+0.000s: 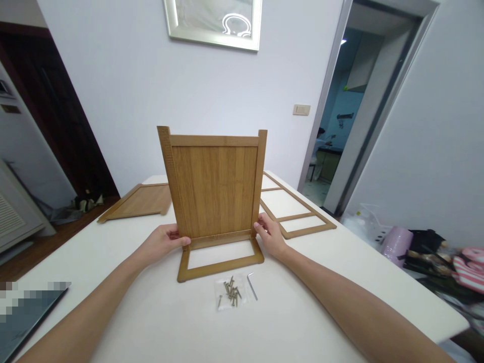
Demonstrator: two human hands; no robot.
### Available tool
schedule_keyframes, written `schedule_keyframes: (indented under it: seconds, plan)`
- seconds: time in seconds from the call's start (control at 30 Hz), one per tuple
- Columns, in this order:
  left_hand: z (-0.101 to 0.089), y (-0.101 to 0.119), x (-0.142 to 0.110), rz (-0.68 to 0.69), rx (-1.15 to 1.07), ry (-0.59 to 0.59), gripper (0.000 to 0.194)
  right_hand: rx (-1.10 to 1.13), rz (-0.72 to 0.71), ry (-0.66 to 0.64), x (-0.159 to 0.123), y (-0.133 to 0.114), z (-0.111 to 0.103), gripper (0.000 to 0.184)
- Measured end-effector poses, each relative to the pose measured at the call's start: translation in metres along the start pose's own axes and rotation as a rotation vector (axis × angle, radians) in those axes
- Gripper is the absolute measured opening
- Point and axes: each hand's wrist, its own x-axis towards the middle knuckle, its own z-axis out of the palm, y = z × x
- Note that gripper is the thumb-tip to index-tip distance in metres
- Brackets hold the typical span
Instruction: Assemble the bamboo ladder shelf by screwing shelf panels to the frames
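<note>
A brown wooden panel (215,191) stands upright across a flat wooden frame (219,268) on the white table. My left hand (164,242) grips the panel's lower left post, thumb in front and fingers behind. At the lower right post, my right hand (270,234) pinches the wood near the joint with the frame. In front of the frame lies a clear plastic bag (223,305) with several screws (232,292) on it or in it; which one I cannot tell. Beside them is a small hex key (252,287).
Another wooden panel (139,200) lies flat at the back left of the table (159,322). A wooden frame with crossbars (310,231) lies at the back right. A dark flat device (34,312) sits at the near left edge. Bags and a pink roll (397,244) are beyond the right edge.
</note>
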Motion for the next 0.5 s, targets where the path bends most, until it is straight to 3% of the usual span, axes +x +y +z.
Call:
schedule_keyframes:
  seconds: [0.5]
  plan:
    - [-0.0008, 0.0019, 0.0004, -0.013, 0.007, -0.048, 0.036, -0.112, -0.069, -0.031, -0.0027, 0.0013, -0.0021, 0.019]
